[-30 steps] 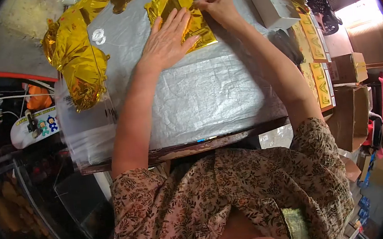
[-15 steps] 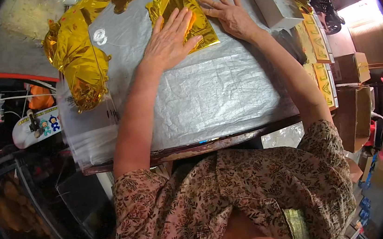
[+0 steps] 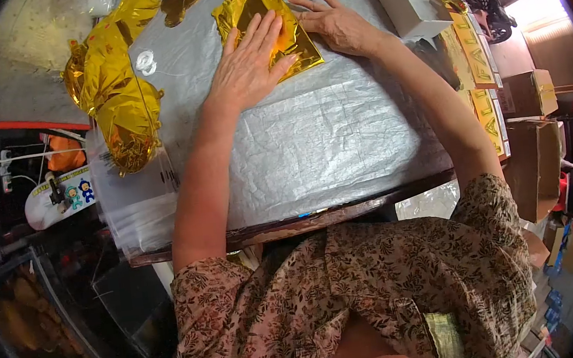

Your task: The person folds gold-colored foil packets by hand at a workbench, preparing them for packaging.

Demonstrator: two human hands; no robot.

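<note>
You look to be in a small, cluttered workshop: shiny gold foil pieces lie on your silver-sheeted table, with an open white rectangular box near its right edge, brown cardboard boxes to the table's right, and a white cartoon-printed board to its left.

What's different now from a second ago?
The right hand has drawn back slightly beside the gold foil, going from bent to more spread out; whether it had held the foil's edge is unclear. The left hand stays flat on the foil, and the white box stays put.
</note>
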